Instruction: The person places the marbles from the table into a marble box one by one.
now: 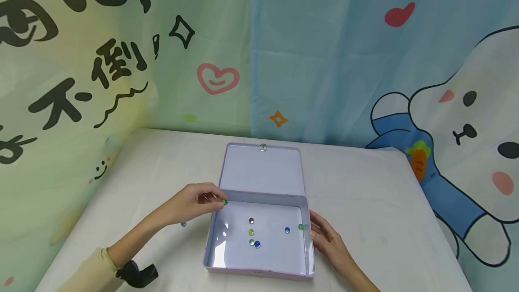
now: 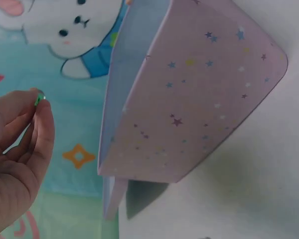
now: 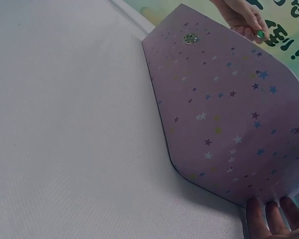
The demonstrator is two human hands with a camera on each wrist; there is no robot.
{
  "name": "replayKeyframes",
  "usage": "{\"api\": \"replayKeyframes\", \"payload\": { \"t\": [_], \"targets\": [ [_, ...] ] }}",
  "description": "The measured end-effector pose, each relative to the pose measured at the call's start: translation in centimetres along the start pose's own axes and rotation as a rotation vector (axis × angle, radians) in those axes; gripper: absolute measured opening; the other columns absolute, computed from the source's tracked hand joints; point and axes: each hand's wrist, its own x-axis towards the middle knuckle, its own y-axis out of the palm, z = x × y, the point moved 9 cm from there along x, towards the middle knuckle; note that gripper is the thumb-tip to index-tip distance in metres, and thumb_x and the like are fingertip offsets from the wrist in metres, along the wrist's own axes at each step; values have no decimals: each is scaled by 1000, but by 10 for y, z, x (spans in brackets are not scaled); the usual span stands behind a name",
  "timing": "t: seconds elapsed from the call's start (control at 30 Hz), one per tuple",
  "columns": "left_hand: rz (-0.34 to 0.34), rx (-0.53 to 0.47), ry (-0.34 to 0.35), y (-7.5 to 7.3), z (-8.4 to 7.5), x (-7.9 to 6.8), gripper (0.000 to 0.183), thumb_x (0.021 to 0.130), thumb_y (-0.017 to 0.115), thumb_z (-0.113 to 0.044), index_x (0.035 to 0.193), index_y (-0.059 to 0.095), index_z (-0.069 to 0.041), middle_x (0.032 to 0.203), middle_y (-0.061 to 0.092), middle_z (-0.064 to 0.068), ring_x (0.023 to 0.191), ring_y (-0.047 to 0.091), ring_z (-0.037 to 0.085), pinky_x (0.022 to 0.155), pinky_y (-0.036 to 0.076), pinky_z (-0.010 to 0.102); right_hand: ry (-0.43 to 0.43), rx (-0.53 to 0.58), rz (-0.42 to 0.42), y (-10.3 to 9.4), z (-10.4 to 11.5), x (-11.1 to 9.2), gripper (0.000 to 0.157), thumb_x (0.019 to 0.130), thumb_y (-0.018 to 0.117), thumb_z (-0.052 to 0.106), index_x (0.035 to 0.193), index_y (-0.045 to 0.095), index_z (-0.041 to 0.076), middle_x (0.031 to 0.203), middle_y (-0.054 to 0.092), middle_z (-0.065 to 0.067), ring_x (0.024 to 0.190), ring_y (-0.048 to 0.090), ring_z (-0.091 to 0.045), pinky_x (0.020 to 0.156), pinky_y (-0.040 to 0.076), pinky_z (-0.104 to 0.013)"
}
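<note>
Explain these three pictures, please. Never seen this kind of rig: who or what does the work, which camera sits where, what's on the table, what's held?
There is no robot here, just a person's two bare hands. The widest picture comes from a camera worn on the head, looking forward and down. The other two come from cameras worn on the wrists, so the box looks tilted there and shows its starry outside.

On the white table stands that box, its lid open. Six marbles lie inside; a blue marble lies outside, to the left.

The left hand pinches a green marble near the box's far left corner. The right hand holds no marble that shows; its fingers touch the box's right side.
</note>
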Motion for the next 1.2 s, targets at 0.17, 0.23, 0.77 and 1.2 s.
{"api": "replayKeyframes", "payload": {
  "t": [0.17, 0.23, 0.77, 1.2],
  "targets": [
    [81, 52, 51, 13, -13, 16, 17, 92, 68, -22, 107, 69, -17, 98, 70, -3, 80, 57, 3, 71, 52, 20, 10, -10, -9, 0, -1, -2, 54, 98, 54, 24, 149, 36, 21, 157, 32, -12, 140, 38, -37, 101, 50, -33],
    [111, 54, 51, 18, -16, 22, 16, 91, 68, -21, 107, 69, -16, 99, 70, -3, 80, 58, 3, 73, 53, 20, 9, -10, -9, 1, -1, 0, 54, 98, 54, 23, 149, 36, 21, 157, 32, -13, 140, 38, -37, 102, 49, -34],
    [423, 178, 127, 86, -36, 71, 13, 93, 65, -16, 104, 69, -10, 98, 69, -3, 82, 58, -4, 76, 53, 13, 38, -15, -24, 0, -2, -1, 56, 97, 56, 26, 149, 36, 20, 157, 33, -13, 140, 40, -36, 99, 51, -31],
    [587, 297, 167, 137, -44, 101, 14, 93, 65, -17, 103, 70, -8, 88, 68, -2, 70, 51, -3, 61, 45, 8, 74, -3, -23, -1, -7, 2, 57, 96, 58, 30, 148, 36, 23, 157, 32, -10, 140, 39, -36, 101, 50, -36]
  ]
}}
